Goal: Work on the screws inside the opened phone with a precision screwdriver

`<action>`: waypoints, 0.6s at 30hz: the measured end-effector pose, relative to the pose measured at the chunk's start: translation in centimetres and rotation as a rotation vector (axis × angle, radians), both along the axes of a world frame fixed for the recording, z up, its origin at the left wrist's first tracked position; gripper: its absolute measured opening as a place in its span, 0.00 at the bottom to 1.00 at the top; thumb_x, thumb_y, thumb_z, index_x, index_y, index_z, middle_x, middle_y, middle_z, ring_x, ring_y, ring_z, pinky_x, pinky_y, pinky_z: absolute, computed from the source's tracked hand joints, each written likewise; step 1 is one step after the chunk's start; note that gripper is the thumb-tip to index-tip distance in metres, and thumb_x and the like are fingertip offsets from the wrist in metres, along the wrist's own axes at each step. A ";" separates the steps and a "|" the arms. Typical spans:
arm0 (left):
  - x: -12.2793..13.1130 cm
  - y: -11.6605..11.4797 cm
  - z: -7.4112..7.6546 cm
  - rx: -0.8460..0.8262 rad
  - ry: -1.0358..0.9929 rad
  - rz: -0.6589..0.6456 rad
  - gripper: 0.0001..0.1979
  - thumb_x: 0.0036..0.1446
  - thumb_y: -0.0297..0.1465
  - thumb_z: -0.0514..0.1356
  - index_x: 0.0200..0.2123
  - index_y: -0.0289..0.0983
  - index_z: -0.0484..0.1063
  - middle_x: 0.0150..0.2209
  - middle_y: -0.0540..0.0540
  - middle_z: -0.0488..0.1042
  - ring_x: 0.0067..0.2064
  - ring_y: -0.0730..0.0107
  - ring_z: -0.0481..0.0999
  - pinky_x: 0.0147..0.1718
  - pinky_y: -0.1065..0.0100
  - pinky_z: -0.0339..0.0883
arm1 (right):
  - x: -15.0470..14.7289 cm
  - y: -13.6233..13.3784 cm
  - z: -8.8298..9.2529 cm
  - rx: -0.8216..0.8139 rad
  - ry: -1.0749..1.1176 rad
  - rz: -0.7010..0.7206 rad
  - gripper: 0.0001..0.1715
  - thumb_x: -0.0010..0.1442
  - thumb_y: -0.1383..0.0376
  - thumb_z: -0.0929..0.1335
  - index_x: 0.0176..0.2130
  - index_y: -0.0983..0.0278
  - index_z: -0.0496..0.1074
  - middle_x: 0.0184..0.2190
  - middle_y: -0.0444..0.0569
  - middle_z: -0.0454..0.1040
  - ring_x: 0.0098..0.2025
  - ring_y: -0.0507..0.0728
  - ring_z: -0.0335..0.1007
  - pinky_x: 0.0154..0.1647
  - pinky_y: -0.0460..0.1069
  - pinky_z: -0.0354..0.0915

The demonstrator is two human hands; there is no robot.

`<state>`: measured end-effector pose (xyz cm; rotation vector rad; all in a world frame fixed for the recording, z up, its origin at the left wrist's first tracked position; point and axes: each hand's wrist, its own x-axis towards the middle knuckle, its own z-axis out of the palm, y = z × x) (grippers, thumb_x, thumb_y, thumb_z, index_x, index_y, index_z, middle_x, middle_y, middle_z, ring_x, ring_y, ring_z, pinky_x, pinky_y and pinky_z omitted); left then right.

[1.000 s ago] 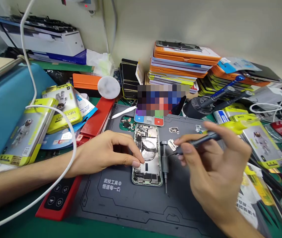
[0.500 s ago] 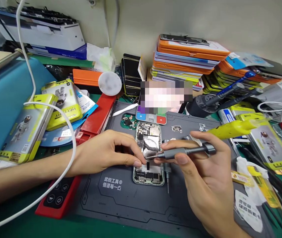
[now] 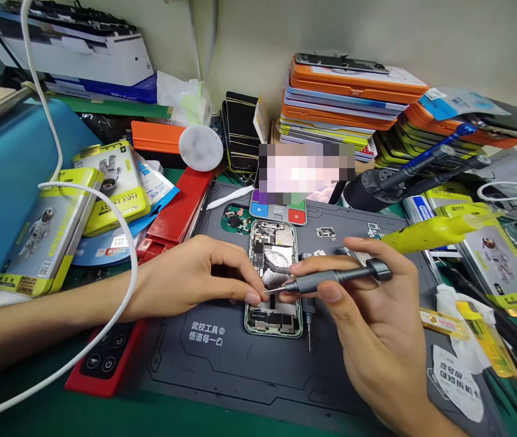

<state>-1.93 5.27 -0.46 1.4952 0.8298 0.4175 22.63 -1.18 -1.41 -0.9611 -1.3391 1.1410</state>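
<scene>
An opened phone [image 3: 277,243] lies on the dark grey work mat [image 3: 258,370], its boards, silvery plates and pale frame exposed. My right hand [image 3: 377,315] grips a grey precision screwdriver [image 3: 326,281], holding it nearly level above the phone. Its thin bit points left, to the fingertips of my left hand [image 3: 199,273]. The thumb and forefinger of that hand are pinched together at the bit's tip over the phone's left edge; whatever is between them is too small to make out. A second screwdriver [image 3: 309,321] rests on the mat along the phone's right side, partly hidden by my right hand.
A magnetic mat with coloured squares [image 3: 277,209] lies behind the phone. Yellow battery boxes [image 3: 44,237] and a red device [image 3: 104,358] stand left, with a white cable [image 3: 133,267] looping across my forearm. On the right are a yellow bottle [image 3: 422,237] and a tool holder [image 3: 368,188].
The view has shifted slightly. In my right hand the screwdriver has tilted a little, with its bit lower at my left fingertips. My left hand keeps its pinch in place.
</scene>
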 end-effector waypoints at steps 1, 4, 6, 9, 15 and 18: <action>0.0 0.0 0.0 -0.002 0.001 0.002 0.03 0.66 0.29 0.72 0.40 0.42 0.89 0.41 0.56 0.89 0.43 0.77 0.86 0.44 0.81 0.74 | 0.0 0.0 0.0 -0.003 -0.001 0.004 0.19 0.79 0.66 0.68 0.63 0.47 0.65 0.48 0.42 0.86 0.42 0.53 0.88 0.47 0.48 0.87; 0.0 0.0 0.1 0.004 0.003 0.002 0.03 0.66 0.29 0.72 0.40 0.41 0.89 0.41 0.56 0.89 0.42 0.77 0.85 0.44 0.81 0.73 | 0.1 0.0 0.0 -0.012 -0.002 0.019 0.19 0.79 0.66 0.68 0.63 0.47 0.65 0.48 0.43 0.86 0.42 0.53 0.89 0.47 0.49 0.88; 0.0 0.0 0.1 0.008 0.003 0.001 0.03 0.66 0.28 0.72 0.39 0.41 0.89 0.41 0.56 0.89 0.42 0.78 0.85 0.43 0.82 0.73 | 0.2 0.0 0.0 -0.018 -0.002 0.026 0.19 0.80 0.65 0.68 0.63 0.47 0.65 0.48 0.43 0.86 0.44 0.54 0.89 0.47 0.50 0.88; 0.0 0.0 0.1 0.001 -0.005 0.002 0.04 0.66 0.28 0.72 0.40 0.42 0.89 0.41 0.56 0.89 0.42 0.78 0.85 0.43 0.82 0.73 | 0.3 -0.1 -0.1 -0.020 0.001 0.030 0.19 0.80 0.65 0.68 0.64 0.47 0.64 0.49 0.43 0.86 0.44 0.53 0.89 0.48 0.49 0.88; 0.0 0.1 0.1 -0.032 -0.027 0.004 0.03 0.64 0.28 0.75 0.41 0.41 0.90 0.41 0.55 0.89 0.43 0.75 0.86 0.44 0.79 0.74 | 0.3 0.1 -0.1 -0.058 0.017 0.027 0.18 0.80 0.66 0.68 0.64 0.50 0.63 0.48 0.43 0.86 0.40 0.52 0.89 0.47 0.48 0.87; 0.0 0.1 0.1 -0.035 -0.031 0.003 0.03 0.64 0.28 0.75 0.41 0.41 0.90 0.41 0.54 0.89 0.43 0.74 0.86 0.45 0.78 0.75 | 0.3 0.3 0.0 -0.084 0.027 0.028 0.19 0.80 0.66 0.68 0.64 0.50 0.63 0.49 0.43 0.86 0.39 0.53 0.89 0.47 0.48 0.87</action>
